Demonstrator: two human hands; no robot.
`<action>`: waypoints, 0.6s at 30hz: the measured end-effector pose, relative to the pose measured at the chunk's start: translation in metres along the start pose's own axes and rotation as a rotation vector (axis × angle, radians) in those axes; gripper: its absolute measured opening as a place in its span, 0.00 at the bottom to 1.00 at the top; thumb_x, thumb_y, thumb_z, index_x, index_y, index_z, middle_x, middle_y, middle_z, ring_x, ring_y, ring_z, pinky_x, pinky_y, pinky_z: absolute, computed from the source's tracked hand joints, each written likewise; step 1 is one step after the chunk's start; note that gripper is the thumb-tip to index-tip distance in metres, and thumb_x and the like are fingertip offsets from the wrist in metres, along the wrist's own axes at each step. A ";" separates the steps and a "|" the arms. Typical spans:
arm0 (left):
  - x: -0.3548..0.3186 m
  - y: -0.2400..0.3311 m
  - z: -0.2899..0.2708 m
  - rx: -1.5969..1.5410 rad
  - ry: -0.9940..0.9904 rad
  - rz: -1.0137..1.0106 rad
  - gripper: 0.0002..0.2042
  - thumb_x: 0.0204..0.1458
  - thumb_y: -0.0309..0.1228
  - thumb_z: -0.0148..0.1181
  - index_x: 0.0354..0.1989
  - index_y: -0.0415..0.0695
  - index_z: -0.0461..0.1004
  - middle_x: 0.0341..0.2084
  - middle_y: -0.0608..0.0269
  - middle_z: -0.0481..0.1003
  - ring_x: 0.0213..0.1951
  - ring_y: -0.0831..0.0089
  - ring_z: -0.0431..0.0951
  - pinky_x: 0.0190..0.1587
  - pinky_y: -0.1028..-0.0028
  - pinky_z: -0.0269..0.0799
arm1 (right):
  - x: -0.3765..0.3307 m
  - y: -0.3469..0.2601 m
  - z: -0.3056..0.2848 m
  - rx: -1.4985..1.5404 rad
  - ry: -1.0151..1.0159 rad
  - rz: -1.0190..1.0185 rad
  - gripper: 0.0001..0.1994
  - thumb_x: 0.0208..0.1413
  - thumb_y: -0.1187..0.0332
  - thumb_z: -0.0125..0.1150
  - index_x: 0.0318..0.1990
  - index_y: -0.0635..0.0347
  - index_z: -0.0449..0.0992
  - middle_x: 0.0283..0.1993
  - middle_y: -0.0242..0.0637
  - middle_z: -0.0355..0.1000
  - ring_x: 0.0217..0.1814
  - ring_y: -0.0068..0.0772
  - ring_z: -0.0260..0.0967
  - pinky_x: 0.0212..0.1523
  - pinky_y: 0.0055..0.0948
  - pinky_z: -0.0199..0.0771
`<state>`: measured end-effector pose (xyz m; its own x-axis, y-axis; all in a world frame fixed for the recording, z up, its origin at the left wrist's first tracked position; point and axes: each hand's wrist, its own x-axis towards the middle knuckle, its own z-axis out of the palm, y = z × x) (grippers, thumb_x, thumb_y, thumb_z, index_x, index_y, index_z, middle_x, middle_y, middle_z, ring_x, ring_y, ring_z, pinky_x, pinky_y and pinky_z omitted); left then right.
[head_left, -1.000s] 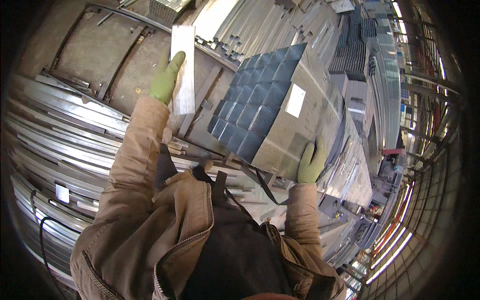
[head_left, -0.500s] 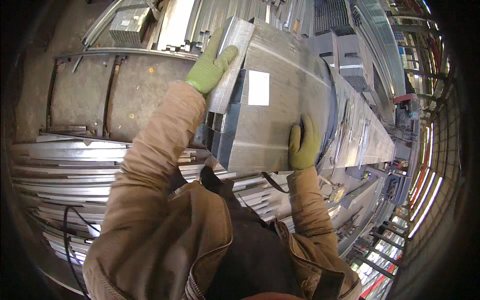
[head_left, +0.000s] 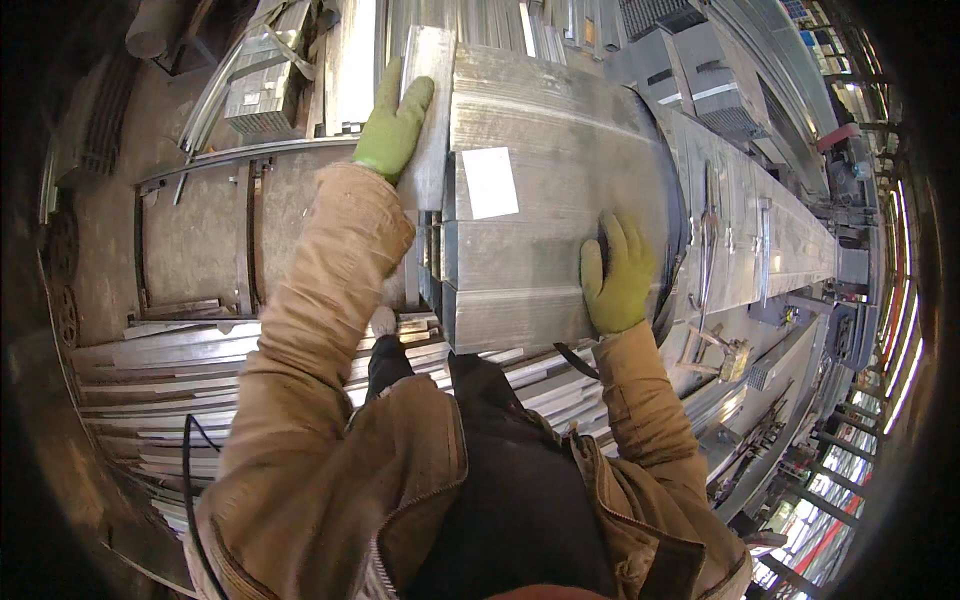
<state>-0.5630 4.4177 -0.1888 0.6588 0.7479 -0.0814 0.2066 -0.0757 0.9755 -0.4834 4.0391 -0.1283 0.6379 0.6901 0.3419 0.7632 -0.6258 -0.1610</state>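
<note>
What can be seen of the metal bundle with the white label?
The metal bundle is a boxy stack of grey, metal-looking lengths packed together, dull silver with paler streaks. The white label lies on the upper face near its left end. The right hand, thumb apart, rests on that face toward the right. The left hand holds a flat bar along the left end, partly hiding it; whether the bar touches is unclear.

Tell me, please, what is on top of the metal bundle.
On the metal bundle, a white label lies near its left end, and the right hand rests farther right. The surface under the label and hand is covered and cannot be seen.
</note>
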 end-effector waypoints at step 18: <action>0.004 0.109 0.099 -0.170 -0.523 -0.017 0.44 0.64 0.61 0.58 0.79 0.41 0.55 0.68 0.44 0.68 0.65 0.56 0.72 0.68 0.61 0.68 | -0.003 0.013 -0.022 0.352 0.234 0.076 0.16 0.63 0.63 0.63 0.53 0.63 0.78 0.58 0.50 0.77 0.62 0.55 0.73 0.66 0.52 0.68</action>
<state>-0.4659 4.3470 -0.1029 0.9371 0.3173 -0.1456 0.1288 0.0735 0.9889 -0.4778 4.0214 -0.1111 0.6840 0.5202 0.5115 0.7295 -0.4813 -0.4860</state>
